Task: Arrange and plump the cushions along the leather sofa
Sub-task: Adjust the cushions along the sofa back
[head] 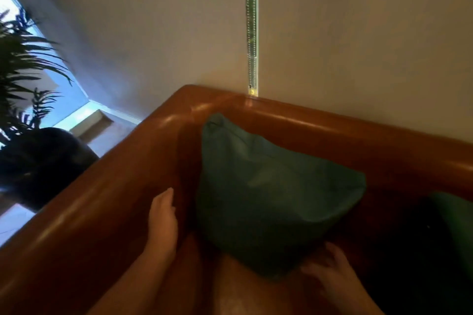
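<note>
A teal green cushion (268, 186) stands upright in the corner of the brown leather sofa (332, 133), leaning against the backrest. My left hand (163, 220) is flat with fingers together, just left of the cushion and beside the inner face of the armrest, holding nothing. At the cushion's lower right corner, my right hand (330, 271) has its fingers spread over the seat; I cannot tell whether it touches the cushion. The edge of a second green cushion (453, 220) shows at the far right, partly behind a dark cushion (399, 250).
The sofa's armrest (84, 212) runs diagonally at the left. Beyond it stands a potted palm (23, 64) in a dark round pot (43, 166), with a bright window behind. A pale wall with a narrow vertical glass strip (251, 25) rises behind the backrest.
</note>
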`<state>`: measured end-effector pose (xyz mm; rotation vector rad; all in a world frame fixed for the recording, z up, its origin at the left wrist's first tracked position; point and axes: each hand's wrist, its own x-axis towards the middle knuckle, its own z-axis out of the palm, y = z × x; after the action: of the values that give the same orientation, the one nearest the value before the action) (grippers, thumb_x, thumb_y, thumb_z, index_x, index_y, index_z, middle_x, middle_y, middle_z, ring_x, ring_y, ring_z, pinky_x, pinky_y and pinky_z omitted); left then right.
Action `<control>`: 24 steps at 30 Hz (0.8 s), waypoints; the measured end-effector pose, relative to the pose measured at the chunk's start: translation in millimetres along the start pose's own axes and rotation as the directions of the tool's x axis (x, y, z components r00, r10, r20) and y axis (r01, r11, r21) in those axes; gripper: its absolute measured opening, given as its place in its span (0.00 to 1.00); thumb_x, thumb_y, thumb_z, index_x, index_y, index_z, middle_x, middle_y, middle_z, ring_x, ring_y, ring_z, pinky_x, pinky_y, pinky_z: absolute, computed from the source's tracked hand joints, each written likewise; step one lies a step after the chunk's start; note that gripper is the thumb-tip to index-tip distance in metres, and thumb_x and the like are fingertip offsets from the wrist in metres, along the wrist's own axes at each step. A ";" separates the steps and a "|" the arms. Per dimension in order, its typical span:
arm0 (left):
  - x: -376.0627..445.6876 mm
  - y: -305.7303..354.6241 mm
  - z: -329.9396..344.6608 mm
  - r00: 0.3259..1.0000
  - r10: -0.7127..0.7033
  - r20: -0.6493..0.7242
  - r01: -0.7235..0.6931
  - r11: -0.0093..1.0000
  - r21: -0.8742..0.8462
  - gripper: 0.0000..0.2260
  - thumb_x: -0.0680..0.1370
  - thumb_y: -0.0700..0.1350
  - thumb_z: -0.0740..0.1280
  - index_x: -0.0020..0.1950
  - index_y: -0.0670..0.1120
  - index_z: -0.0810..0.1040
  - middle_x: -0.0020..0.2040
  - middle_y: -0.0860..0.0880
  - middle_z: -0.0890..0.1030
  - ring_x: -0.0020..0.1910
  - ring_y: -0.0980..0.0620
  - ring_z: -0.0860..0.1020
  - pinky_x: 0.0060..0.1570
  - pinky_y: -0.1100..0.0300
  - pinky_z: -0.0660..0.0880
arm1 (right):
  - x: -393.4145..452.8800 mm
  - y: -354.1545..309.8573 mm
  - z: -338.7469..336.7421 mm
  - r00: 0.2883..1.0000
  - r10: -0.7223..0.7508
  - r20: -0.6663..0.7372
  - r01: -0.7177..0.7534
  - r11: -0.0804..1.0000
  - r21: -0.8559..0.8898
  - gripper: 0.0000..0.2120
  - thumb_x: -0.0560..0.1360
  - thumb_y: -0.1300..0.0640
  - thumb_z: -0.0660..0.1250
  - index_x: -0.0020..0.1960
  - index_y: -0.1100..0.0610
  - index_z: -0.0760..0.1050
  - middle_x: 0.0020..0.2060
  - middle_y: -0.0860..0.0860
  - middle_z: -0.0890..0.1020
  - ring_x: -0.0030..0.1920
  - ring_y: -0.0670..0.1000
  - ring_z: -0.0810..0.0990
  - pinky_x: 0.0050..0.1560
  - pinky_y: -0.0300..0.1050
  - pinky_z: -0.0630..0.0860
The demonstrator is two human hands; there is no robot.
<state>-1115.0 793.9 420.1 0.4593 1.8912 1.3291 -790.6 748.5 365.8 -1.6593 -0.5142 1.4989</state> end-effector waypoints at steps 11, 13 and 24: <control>56.1 0.7 47.5 0.849 -0.190 0.493 0.200 0.979 0.032 0.24 0.82 0.68 0.59 0.75 0.61 0.73 0.67 0.58 0.80 0.61 0.56 0.79 0.57 0.56 0.76 | 30.4 -4.4 45.8 0.983 -0.013 -0.181 0.017 1.000 0.020 0.40 0.59 0.90 0.63 0.69 0.71 0.68 0.51 0.71 0.81 0.45 0.65 0.80 0.36 0.54 0.77; 64.7 -14.7 51.4 0.847 -0.159 0.508 0.168 0.985 0.029 0.29 0.79 0.71 0.62 0.76 0.58 0.76 0.74 0.54 0.78 0.72 0.51 0.76 0.75 0.45 0.70 | 28.9 -6.9 46.0 0.986 -0.001 -0.167 0.010 0.999 0.051 0.42 0.60 0.90 0.62 0.71 0.69 0.68 0.55 0.71 0.80 0.46 0.65 0.80 0.31 0.54 0.79; 78.5 -37.4 55.4 0.854 -0.218 0.472 0.219 0.974 0.053 0.30 0.68 0.79 0.60 0.59 0.64 0.85 0.55 0.64 0.85 0.55 0.64 0.82 0.59 0.55 0.75 | 33.6 2.4 59.5 0.993 0.069 -0.097 -0.063 0.996 0.056 0.34 0.66 0.84 0.61 0.65 0.56 0.69 0.43 0.64 0.80 0.39 0.62 0.79 0.34 0.53 0.76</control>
<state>-1118.7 866.7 347.1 0.4994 1.4784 0.9590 -840.9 790.3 346.0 -1.7142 -0.3668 1.4571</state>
